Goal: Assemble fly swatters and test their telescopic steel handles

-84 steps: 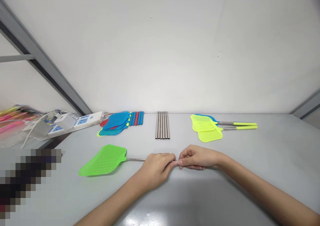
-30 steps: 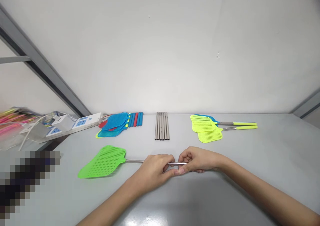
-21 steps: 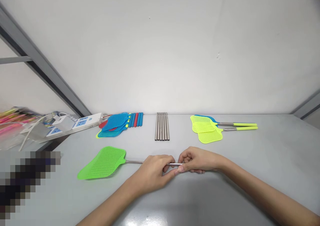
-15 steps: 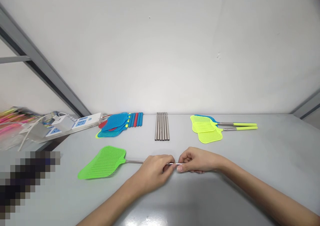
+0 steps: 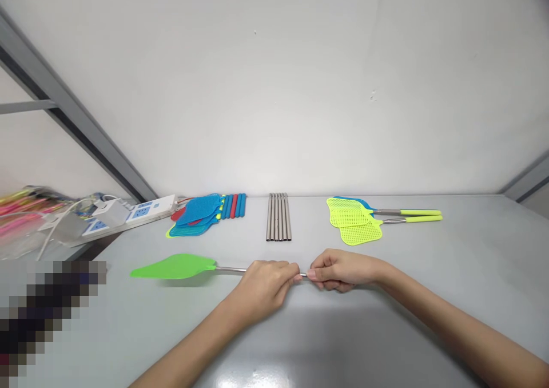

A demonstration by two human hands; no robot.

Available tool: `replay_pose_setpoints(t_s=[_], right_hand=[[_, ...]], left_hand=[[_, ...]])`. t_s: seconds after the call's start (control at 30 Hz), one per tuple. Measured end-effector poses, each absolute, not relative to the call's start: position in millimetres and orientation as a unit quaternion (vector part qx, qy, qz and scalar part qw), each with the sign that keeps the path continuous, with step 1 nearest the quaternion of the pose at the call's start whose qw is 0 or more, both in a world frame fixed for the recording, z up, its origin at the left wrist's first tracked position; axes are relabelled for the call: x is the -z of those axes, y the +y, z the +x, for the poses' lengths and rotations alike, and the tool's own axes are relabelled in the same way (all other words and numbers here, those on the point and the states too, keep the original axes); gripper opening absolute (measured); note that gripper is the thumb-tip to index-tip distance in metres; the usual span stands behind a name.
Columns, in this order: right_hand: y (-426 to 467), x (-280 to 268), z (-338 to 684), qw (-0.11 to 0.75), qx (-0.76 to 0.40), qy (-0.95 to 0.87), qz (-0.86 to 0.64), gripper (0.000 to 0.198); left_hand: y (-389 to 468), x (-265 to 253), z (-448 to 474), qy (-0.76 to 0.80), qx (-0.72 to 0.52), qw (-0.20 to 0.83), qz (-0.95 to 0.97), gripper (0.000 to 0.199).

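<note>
A green fly swatter [image 5: 175, 266] lies across the front of the view, its head at the left, tilted almost edge-on and casting a shadow on the table. My left hand [image 5: 271, 285] is closed around its thin metal rod. Just to the right, my right hand [image 5: 343, 269] pinches the same rod near its far end, with a short bright stretch of metal showing between the hands. The rod's right end is hidden in my right fingers. No coloured grip shows on this swatter.
Several metal tubes [image 5: 278, 219] lie in a row at the table's back. Left of them are blue swatter heads [image 5: 197, 213] and blue and red grips [image 5: 233, 206]. Yellow-green swatters [image 5: 360, 228] with handles lie at right. A power strip [image 5: 146, 210] runs along the left edge.
The green swatter's head has turned from face-up to nearly edge-on. Both hands have shifted slightly up the view, and the gap between them has narrowed.
</note>
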State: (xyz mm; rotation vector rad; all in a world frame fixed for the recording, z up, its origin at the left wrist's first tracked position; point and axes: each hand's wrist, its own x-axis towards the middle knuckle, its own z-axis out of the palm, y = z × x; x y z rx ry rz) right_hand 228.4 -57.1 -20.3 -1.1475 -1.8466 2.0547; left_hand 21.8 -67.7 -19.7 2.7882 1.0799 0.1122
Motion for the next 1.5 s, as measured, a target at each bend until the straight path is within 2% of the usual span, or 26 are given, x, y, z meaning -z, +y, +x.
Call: replay_pose_setpoints(t_s=[0.3, 1.5], right_hand=[[-55, 18, 234, 0.068, -0.684, -0.626, -0.369, 0.038], [-49, 22, 241, 0.052, -0.685, -0.620, -0.380, 0.035]], left_hand=[[-67, 17, 22, 0.361, -0.046, 0.059, 0.930, 0.030], [-61, 20, 17, 0.382, -0.057, 0.120, 0.915, 0.036]])
